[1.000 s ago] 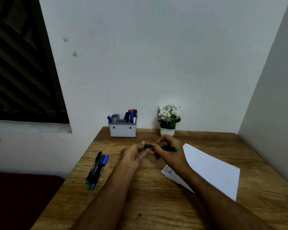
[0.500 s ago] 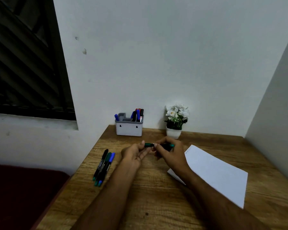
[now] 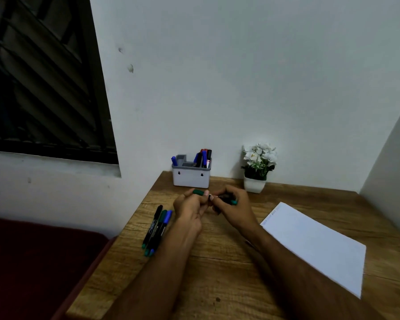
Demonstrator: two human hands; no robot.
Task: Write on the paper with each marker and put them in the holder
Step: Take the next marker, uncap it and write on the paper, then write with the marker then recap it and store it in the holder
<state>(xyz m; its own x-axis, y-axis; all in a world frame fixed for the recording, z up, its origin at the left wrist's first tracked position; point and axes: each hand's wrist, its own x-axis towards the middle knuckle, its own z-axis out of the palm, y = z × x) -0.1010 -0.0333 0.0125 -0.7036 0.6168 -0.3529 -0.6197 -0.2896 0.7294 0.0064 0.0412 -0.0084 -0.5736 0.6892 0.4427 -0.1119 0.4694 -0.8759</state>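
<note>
The table (image 3: pixel 217 269) is wood with a coarse, streaked grain. Between the hands is a slim green marker: the left hand (image 3: pixel 189 207) pinches its rounded green cap (image 3: pixel 198 192) in curled fingers, and the right hand (image 3: pixel 232 207) grips the dark barrel (image 3: pixel 226 197), whose green end shows by the knuckles. A short pale stretch shows between cap and barrel; whether they are joined there I cannot tell. Just beyond the hands stands the holder (image 3: pixel 191 177), a boxy pale plastic tub with a grey rim and several compartments, with blue, black and red markers upright inside. Left of the left hand three thin markers (image 3: pixel 157 228) lie side by side on the wood. Right of the right hand lies the paper (image 3: pixel 316 245), a flat, smooth white sheet. Beyond the right hand sits a small white square pot of white flowers (image 3: pixel 258 168).
</note>
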